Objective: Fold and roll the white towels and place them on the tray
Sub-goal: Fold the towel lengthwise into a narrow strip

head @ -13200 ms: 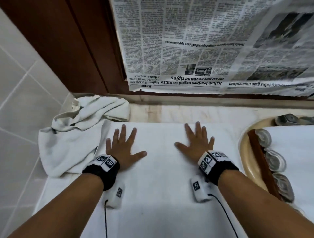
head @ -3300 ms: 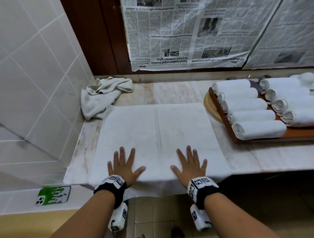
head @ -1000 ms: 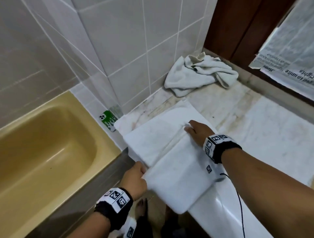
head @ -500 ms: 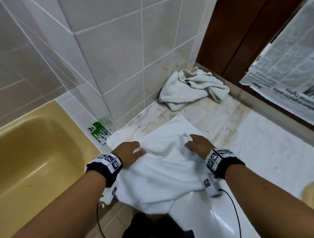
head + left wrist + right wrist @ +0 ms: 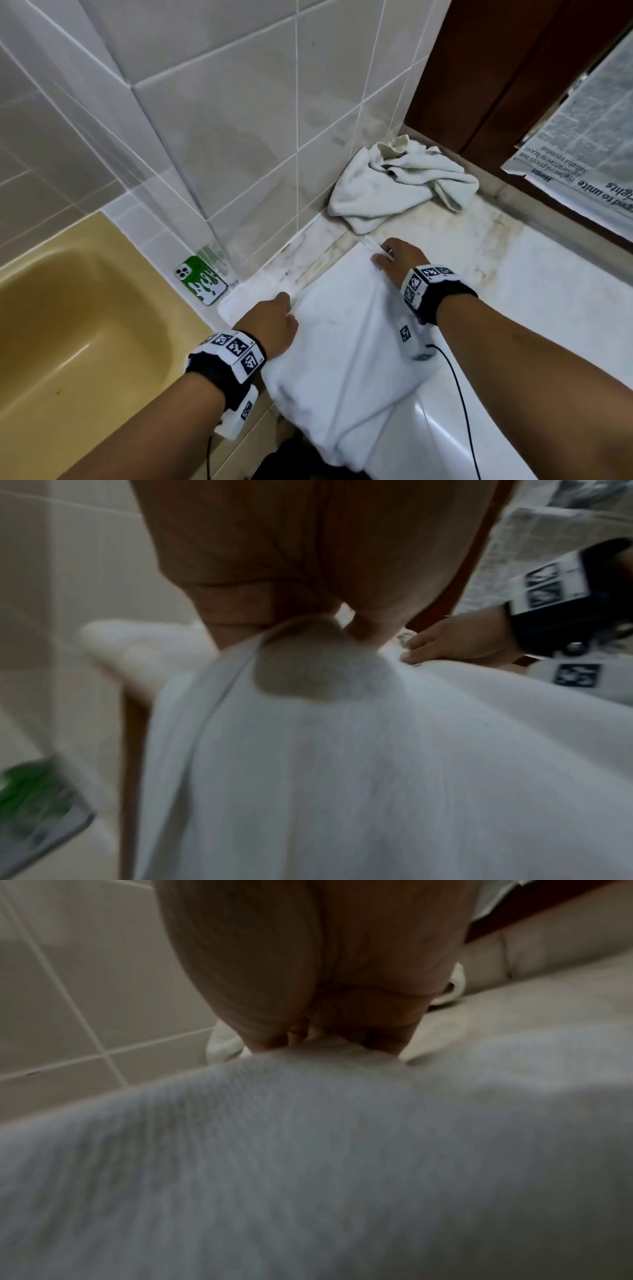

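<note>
A white towel (image 5: 346,346) lies folded over the left end of the marble counter (image 5: 534,274), its near part hanging off the front edge. My left hand (image 5: 274,318) pinches the towel's left corner at the counter's end; the left wrist view shows the cloth (image 5: 342,750) bunched in that grip. My right hand (image 5: 397,255) pinches the far corner, and the right wrist view shows its fingers (image 5: 274,1039) curled on the cloth (image 5: 308,1137). The tray is out of view.
A crumpled off-white towel (image 5: 400,186) lies in the back corner against the tiled wall (image 5: 239,120). A green-and-white phone (image 5: 200,279) leans on the ledge beside a yellow bathtub (image 5: 78,335). Newspaper (image 5: 589,164) covers the window at the right.
My left hand has carried its corner outward to the left end of the counter, and my right hand has moved its corner farther back. The towel is now pulled flatter between them.
</note>
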A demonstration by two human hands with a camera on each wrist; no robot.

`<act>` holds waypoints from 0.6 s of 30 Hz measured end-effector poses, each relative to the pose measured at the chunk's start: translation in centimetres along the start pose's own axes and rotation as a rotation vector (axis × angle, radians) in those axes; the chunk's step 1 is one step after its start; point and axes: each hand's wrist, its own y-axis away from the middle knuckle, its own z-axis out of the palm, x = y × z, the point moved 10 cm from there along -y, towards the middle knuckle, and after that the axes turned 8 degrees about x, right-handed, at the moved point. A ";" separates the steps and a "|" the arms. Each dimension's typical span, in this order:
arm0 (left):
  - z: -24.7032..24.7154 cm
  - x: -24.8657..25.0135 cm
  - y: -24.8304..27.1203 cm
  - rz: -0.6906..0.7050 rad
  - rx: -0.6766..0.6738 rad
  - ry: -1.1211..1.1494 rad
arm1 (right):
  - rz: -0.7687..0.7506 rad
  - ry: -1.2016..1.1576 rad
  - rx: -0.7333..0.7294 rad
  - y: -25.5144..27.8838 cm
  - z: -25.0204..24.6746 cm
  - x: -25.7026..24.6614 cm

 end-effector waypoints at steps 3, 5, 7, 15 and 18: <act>-0.4 3.3 -1.3 0.039 -0.037 -0.071 | 0.022 0.003 -0.015 0.0 0.5 0.1; -0.4 6.2 -3.6 0.094 -0.034 0.061 | 0.019 -0.008 -0.047 0.6 0.6 0.0; -0.3 8.6 -6.8 0.108 -0.043 0.203 | 0.025 -0.083 -0.105 1.7 0.6 0.3; 2.3 17.2 -15.6 0.402 -0.051 -0.267 | 0.177 0.077 -0.150 9.4 -1.7 6.6; 2.7 19.4 -16.4 0.608 -0.053 -0.487 | 0.283 0.244 -0.153 12.8 -2.7 10.8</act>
